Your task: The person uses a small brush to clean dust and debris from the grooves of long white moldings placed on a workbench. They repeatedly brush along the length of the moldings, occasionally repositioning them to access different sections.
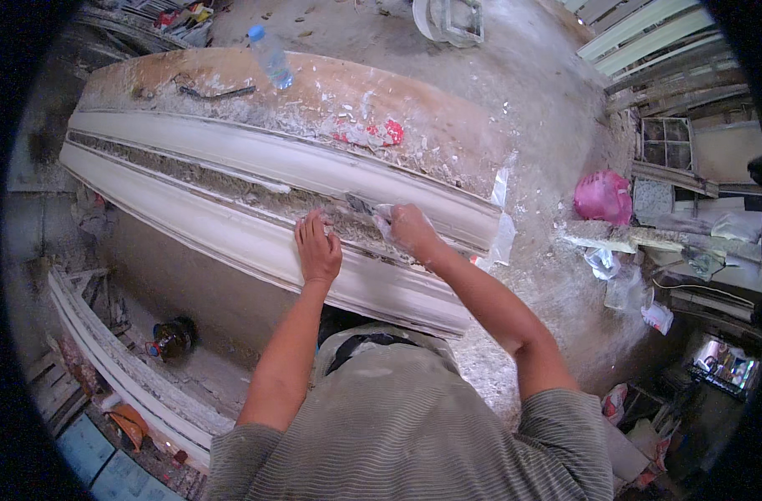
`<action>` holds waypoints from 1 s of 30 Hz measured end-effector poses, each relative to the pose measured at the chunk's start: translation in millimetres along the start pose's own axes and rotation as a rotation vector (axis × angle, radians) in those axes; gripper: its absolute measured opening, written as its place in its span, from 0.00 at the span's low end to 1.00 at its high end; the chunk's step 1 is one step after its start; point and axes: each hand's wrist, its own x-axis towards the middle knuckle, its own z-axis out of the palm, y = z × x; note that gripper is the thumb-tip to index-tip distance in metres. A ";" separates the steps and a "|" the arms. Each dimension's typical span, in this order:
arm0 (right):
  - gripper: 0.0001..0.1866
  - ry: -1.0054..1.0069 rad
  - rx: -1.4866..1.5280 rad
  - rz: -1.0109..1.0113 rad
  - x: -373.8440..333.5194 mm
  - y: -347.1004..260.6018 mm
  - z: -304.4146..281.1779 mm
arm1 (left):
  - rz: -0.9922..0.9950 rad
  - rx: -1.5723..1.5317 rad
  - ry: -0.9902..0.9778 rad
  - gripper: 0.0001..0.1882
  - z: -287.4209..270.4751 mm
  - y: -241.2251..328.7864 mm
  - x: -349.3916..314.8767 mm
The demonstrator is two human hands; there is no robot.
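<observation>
Two long white plaster mouldings lie side by side on a worktop: the far moulding (pixel 255 150) and the near moulding (pixel 205 215). A gap (pixel 230 179) strewn with grey crumbs runs between them. Fingers stretched, my left hand (pixel 318 250) rests on the inner edge of the near moulding, with nothing clearly held. My right hand (pixel 412 227), dusted white, is closed round a putty knife (pixel 362 204). Its flat grey blade points left over the gap, close to the far moulding's edge. My fingers and white smears hide most of the handle.
A capped water bottle (pixel 271 60), a thin dark strip (pixel 222 92) and a white-smeared red bag (pixel 372 132) lie on the brown board behind. At right is a pink bag (pixel 603 198); at lower left, a long white moulding (pixel 139 380) and a dark round container (pixel 174 337).
</observation>
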 end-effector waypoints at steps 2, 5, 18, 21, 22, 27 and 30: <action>0.14 -0.041 0.013 -0.016 -14.1 2.4 -23.4 | -0.025 -0.016 0.000 0.17 0.6 -1.1 -0.3; 0.16 -0.123 0.169 0.072 -76.0 25.6 -69.7 | 0.032 -0.004 0.059 0.14 1.4 -3.4 -1.7; 0.15 -0.051 -0.139 0.127 -55.6 50.4 -46.0 | 0.029 -0.012 0.024 0.13 0.6 -2.7 1.4; 0.16 -0.003 0.045 0.099 -81.4 53.3 -66.6 | 0.042 0.003 0.029 0.14 1.3 -3.3 1.6; 0.16 0.014 0.090 0.088 -94.7 53.3 -76.5 | 0.036 0.002 0.025 0.15 1.1 -3.7 1.1; 0.18 0.032 0.156 0.061 -78.6 18.2 -59.9 | 0.017 0.006 -0.020 0.17 1.1 -3.1 -0.1; 0.15 -0.034 0.068 0.121 -27.1 -8.9 -28.8 | -0.004 -0.030 -0.026 0.18 1.6 -0.6 1.2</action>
